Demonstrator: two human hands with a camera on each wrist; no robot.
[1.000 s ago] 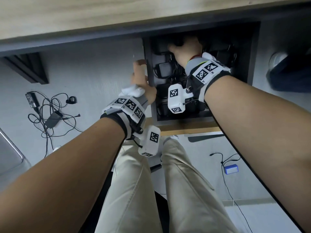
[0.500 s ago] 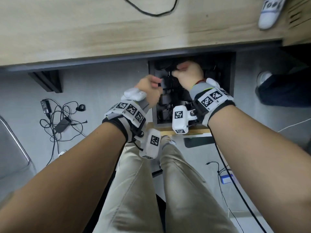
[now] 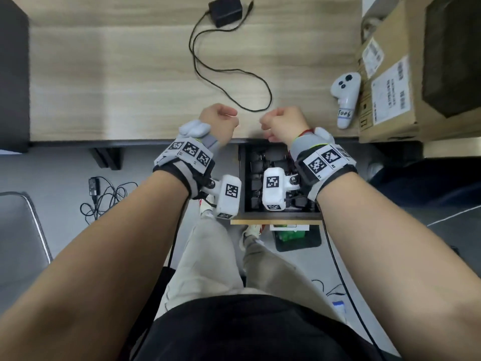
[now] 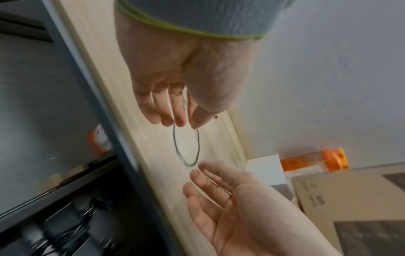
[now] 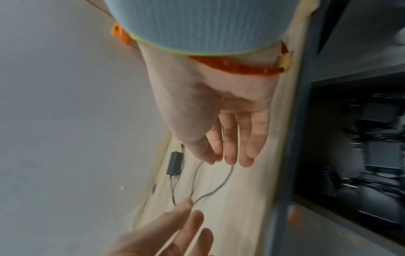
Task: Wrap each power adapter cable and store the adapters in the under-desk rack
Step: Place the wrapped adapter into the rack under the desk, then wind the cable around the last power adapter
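Both hands, a second ago inside the under-desk rack (image 3: 281,178) at lower centre, now hover empty with fingers loosely open above the counter (image 3: 130,74): left hand (image 3: 220,121), right hand (image 3: 282,121). The next adapter (image 3: 226,11) lies at top centre, its cable (image 3: 234,74) unwrapped.

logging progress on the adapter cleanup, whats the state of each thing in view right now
left hand: empty, fingers relaxed, over the desk edge
right hand: empty, fingers relaxed, over the desk edge
power adapter: on the desk, cable unwrapped
cable: loose, looping toward the hands
under-desk rack: open, holding dark adapters
floor adapters: tangled, not stored
controller: lying idle on the desk
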